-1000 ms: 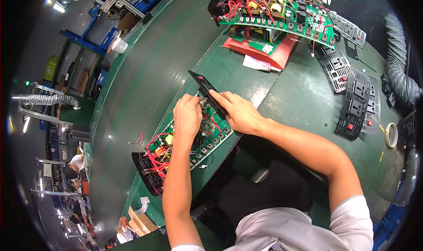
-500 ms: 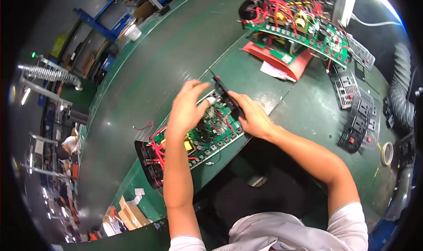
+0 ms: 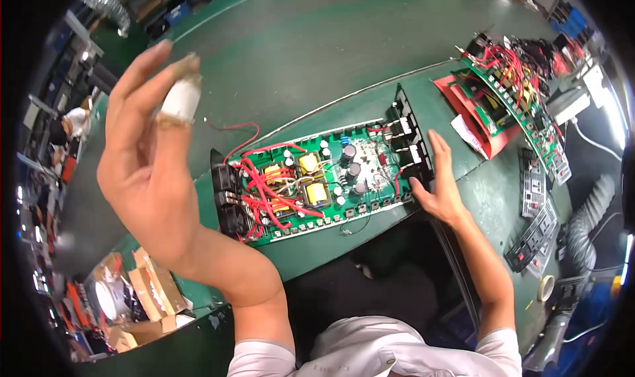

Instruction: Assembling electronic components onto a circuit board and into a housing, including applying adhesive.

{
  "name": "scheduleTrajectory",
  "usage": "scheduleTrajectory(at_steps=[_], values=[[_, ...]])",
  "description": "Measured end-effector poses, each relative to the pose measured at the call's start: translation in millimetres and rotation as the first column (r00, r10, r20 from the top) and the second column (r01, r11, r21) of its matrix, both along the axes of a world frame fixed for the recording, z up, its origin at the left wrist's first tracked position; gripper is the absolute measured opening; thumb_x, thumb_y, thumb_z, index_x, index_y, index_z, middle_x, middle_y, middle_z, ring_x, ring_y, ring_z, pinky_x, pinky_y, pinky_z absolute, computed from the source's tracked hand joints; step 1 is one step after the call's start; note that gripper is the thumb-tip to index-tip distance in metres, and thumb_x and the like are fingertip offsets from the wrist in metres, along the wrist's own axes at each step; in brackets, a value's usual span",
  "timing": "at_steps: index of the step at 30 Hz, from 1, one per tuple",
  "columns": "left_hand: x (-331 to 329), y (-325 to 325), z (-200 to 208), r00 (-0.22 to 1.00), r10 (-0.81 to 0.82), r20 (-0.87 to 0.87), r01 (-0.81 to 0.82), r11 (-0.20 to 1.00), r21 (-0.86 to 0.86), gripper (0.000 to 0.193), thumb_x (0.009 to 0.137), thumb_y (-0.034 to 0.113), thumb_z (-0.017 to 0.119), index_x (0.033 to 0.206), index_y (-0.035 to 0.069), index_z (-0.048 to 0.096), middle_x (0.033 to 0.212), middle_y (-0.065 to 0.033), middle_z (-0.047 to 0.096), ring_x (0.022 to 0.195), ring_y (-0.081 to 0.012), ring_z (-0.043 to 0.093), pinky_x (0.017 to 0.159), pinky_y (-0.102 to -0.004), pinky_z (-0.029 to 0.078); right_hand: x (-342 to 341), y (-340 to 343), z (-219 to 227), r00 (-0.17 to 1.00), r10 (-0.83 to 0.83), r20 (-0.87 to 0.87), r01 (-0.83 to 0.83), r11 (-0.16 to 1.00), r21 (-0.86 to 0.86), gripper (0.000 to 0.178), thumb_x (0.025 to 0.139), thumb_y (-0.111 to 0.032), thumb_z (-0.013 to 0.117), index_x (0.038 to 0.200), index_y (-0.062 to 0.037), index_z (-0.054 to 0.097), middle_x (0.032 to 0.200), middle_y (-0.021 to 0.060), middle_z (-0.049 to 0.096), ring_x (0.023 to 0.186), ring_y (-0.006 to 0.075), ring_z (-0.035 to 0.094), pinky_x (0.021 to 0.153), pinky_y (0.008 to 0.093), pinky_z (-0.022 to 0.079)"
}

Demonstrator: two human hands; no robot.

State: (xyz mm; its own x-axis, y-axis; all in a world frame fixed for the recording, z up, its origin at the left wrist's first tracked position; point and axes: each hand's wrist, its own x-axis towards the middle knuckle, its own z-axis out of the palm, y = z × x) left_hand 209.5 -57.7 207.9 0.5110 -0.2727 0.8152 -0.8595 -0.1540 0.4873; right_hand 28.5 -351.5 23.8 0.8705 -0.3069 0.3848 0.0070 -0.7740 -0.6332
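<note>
My left hand (image 3: 149, 159) is raised at the left, close to the camera. Its fingers are stretched and slightly curved, with a white wrap (image 3: 180, 102) around the thumb; I see nothing held. On the bench lies a green circuit board (image 3: 334, 211) carrying red wires, yellow-wrapped transformers (image 3: 309, 164) and capacitors. A black end panel with fans (image 3: 228, 198) stands at its left end. At the right end stands a black panel with sockets (image 3: 413, 139), wired to the board. My right hand (image 3: 442, 185) rests against that panel's outer side, thumb and fingers spread apart.
Beyond my right hand lie a red folder-like sheet (image 3: 456, 106) and another wired circuit board (image 3: 512, 102). Several socket panels (image 3: 532, 235), a tape roll (image 3: 546, 288) and a grey flexible duct (image 3: 589, 211) are at the right. An open cardboard box (image 3: 155, 288) sits at lower left.
My left hand has moved away from the board, up and left. The socket panel, tilted in my right hand before, now stands at the board's end. The view has shifted too.
</note>
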Motion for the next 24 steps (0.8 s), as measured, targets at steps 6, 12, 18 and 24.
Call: scheduleTrajectory(at_steps=[6, 12, 18, 24], values=[[8.3, -6.6, -7.6, 0.969, -0.079, -0.234, 0.088, 0.996, 0.03, 0.016, 0.094, 0.006, 0.062, 0.104, -0.004, 0.07, 0.129, -0.0153, 0.061, 0.109, -0.0177, 0.06, 0.096, -0.0296, 0.045, -26.5, 78.7, 48.9, 0.977, 0.201, 0.076, -0.185, 0.966, -0.181, 0.019, 0.078, 0.0, 0.073, 0.096, -0.0026, 0.066, 0.098, 0.0133, 0.066, 0.08, 0.0302, 0.065, 0.069, 0.038, 0.053], [5.3, -42.2, -17.6, 0.937, -0.298, -0.182, 0.328, 0.93, 0.164, 0.012, 0.089, 0.002, 0.064, 0.099, -0.004, 0.068, 0.115, -0.0113, 0.065, 0.101, -0.0163, 0.061, 0.086, -0.0288, 0.048, -10.2, 135.4, -10.0, 0.963, 0.12, -0.243, -0.169, 0.967, -0.191, 0.023, 0.086, -0.02, 0.072, 0.102, -0.0057, 0.062, 0.086, 0.0098, 0.057, 0.07, 0.0293, 0.063, 0.06, 0.0395, 0.053], [-4.8, -70.9, -29.9, 0.739, -0.622, -0.257, 0.669, 0.639, 0.378, 0.039, 0.074, -0.01, 0.055, 0.111, -0.002, 0.066, 0.109, -0.0186, 0.067, 0.097, -0.0326, 0.066, 0.082, -0.0343, 0.051, -6.3, 100.3, 31.8, 0.931, 0.284, -0.228, -0.202, 0.923, 0.327, 0.011, 0.094, -0.013, 0.064, 0.099, -0.0048, 0.06, 0.084, 0.0087, 0.063, 0.067, 0.0167, 0.063, 0.058, 0.033, 0.051], [-20.3, -111.2, -79.0, 0.67, -0.616, -0.415, 0.716, 0.389, 0.579, 0.061, 0.075, -0.003, 0.062, 0.135, 0.004, 0.054, 0.121, -0.0227, 0.063, 0.1, -0.0351, 0.065, 0.082, -0.0398, 0.052, -6.1, 57.3, 43.9, 0.976, 0.177, -0.128, -0.054, 0.763, 0.644, 0.015, 0.1, -0.013, 0.057, 0.106, -0.0001, 0.064, 0.084, 0.0008, 0.063, 0.075, 0.0074, 0.057, 0.067, 0.0256, 0.049]])
